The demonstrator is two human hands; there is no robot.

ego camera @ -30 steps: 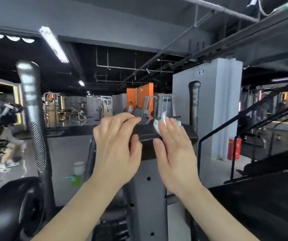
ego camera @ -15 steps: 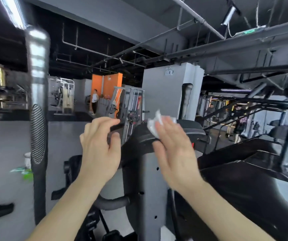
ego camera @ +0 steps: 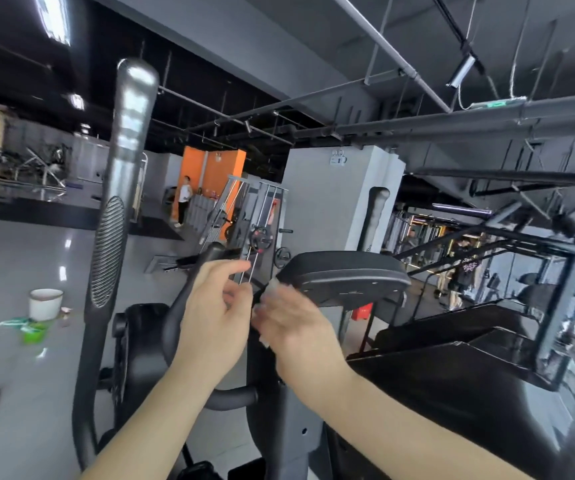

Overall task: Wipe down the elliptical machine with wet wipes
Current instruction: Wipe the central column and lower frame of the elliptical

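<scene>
White wet wipe (ego camera: 271, 288) under right hand (ego camera: 293, 329), at left edge of elliptical console (ego camera: 345, 275). Motion blur hides whether fingers press flat or clutch. Left hand (ego camera: 216, 317) loosely curled, apparently empty. Risk: wipe bunches, slips off console edge mid-stroke. Console face hidden.

Near the left edge of the grey floor (ego camera: 9, 427): white tub (ego camera: 45, 304), green packet (ego camera: 31, 330) just beside it, elliptical machine (ego camera: 140, 341) standing further right.

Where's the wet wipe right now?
Head view, centre: the wet wipe peeks out from under the right hand, at the black console's left edge, just right of the left hand.
</scene>
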